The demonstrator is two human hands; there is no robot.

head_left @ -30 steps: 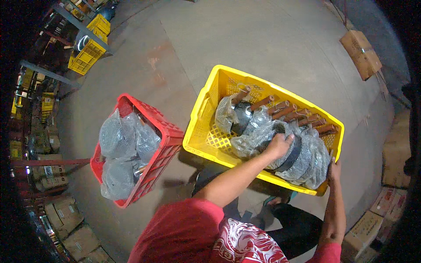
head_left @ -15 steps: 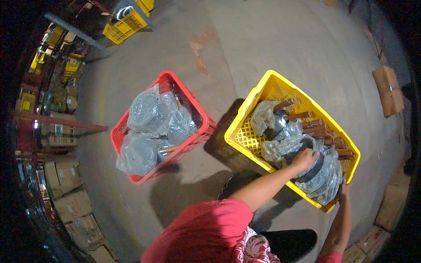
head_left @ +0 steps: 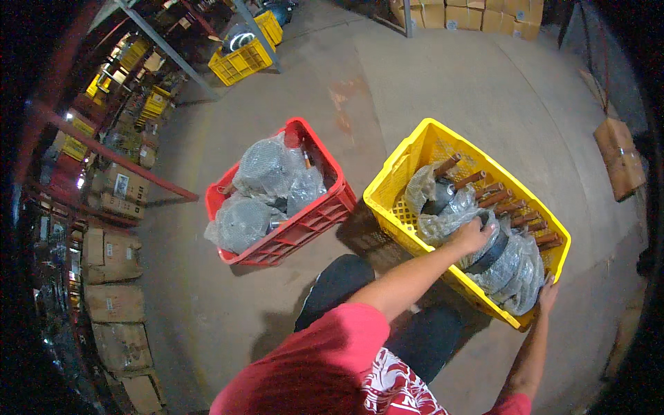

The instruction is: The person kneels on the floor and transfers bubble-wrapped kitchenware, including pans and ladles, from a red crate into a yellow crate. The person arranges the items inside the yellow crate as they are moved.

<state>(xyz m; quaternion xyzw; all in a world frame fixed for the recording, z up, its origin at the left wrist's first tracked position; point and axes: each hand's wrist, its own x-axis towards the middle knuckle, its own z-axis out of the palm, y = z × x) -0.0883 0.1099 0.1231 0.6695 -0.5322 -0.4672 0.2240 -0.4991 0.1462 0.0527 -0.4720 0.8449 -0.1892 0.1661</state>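
A yellow plastic crate [head_left: 395, 223] holds a row of pans in clear bubble wrap [head_left: 515, 273], packed on edge with brown wooden handles [head_left: 510, 206] pointing to the far right side. My left hand [head_left: 472, 236] reaches into it, fingers curled over the edge of a dark pan in the middle of the row; the fingertips are partly hidden. At the crate's near right corner my right hand [head_left: 548, 296] grips the rim from outside. To the left stands a red plastic crate [head_left: 304, 232] with bubble-wrapped round pans [head_left: 261, 166] piled in it.
Cardboard boxes [head_left: 114, 304] and metal racking line the left side. Another yellow crate [head_left: 242, 66] stands far left beside a grey post [head_left: 257, 34]. More boxes [head_left: 463, 15] are stacked at the back, and a carton [head_left: 619, 159] sits far right. Both my legs are close to the yellow crate.
The view has tilted up, showing more of the back. My left hand stays at the pans with a slightly changed finger pose; my right hand keeps hold of the crate's corner.
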